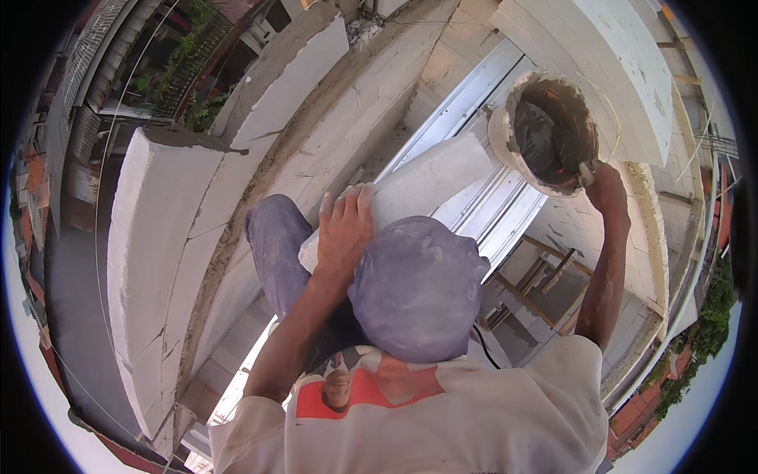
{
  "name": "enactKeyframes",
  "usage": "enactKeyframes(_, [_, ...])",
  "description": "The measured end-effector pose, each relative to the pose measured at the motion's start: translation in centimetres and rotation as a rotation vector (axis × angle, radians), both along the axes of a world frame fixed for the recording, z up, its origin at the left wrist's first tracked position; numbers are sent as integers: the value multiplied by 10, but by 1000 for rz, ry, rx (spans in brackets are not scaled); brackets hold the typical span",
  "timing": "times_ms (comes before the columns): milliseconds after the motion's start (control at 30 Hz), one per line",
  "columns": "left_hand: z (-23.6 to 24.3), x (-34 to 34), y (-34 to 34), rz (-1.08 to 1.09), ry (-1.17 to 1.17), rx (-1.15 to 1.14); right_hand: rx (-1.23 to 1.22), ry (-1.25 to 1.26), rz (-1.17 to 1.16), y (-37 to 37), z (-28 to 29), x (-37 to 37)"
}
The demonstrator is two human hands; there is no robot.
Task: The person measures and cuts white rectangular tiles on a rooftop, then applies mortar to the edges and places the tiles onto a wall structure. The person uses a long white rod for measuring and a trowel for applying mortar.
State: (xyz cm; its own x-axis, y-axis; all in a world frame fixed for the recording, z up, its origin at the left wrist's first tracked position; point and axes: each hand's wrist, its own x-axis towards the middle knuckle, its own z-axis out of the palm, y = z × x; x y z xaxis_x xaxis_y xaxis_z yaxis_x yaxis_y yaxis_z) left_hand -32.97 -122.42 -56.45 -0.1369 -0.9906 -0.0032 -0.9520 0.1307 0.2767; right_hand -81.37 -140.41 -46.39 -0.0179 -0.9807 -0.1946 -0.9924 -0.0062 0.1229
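My left hand (346,229) lies open on the near end of a long white block (434,178), its fingers stretched out over the edge. The block reaches away from beside my bent knees toward a round bucket (501,146). Dark grey wet mortar (535,134) sits inside the bucket, whose rim is crusted. My right hand (606,188) is closed at the bucket's right rim, fingertips smeared pale. A dark flat shape (567,146) shows in the mortar near those fingers. Whether they grip the rim or a tool handle is hidden.
Silvery ribbed metal sheets (466,103) run beneath the block and bucket. To the left stands a wall of white blocks (158,237) with a mortar-streaked ledge (237,197). A wooden frame (553,284) shows lower down on the right. Large white panels (616,63) rise behind the bucket.
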Motion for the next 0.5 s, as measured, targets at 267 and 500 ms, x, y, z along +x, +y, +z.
enactKeyframes(267, [13,-12,-19,58,-97,139,-128,-945,-76,74,-30,148])
enactKeyframes(500, [59,-8,-29,147,201,368,325,-1683,-770,152,-206,231])
